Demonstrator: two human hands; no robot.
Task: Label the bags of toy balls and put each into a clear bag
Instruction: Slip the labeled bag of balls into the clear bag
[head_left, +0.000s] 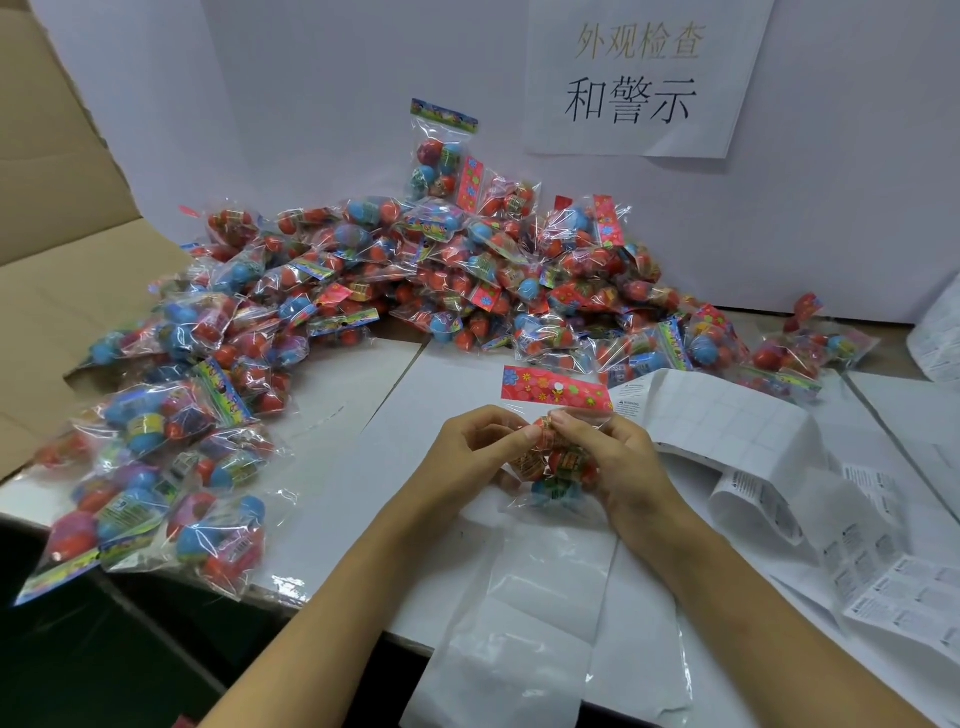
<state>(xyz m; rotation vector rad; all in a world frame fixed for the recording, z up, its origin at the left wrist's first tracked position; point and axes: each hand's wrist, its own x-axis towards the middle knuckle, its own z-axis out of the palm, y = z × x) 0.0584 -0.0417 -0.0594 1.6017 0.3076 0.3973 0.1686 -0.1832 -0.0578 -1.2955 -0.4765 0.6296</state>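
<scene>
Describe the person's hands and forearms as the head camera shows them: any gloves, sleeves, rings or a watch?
Both the left hand and the right hand are bare, with no gloves. No ring, watch or wristband shows on either. Both forearms are uncovered as far as the bottom edge of the picture, so no sleeve is visible. The fingernails look short and unpainted.

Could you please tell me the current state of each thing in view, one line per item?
Left hand: pinching the held bag of balls.
Right hand: gripping the same bag.
Held bag of balls: lifted off the table, red header card up.
Pile of ball bags: heaped loose, sealed.
Clear bags: flat and empty beneath the hands.
Label strip: unrolled across the table, partly curled.
Cardboard box: open.
</scene>
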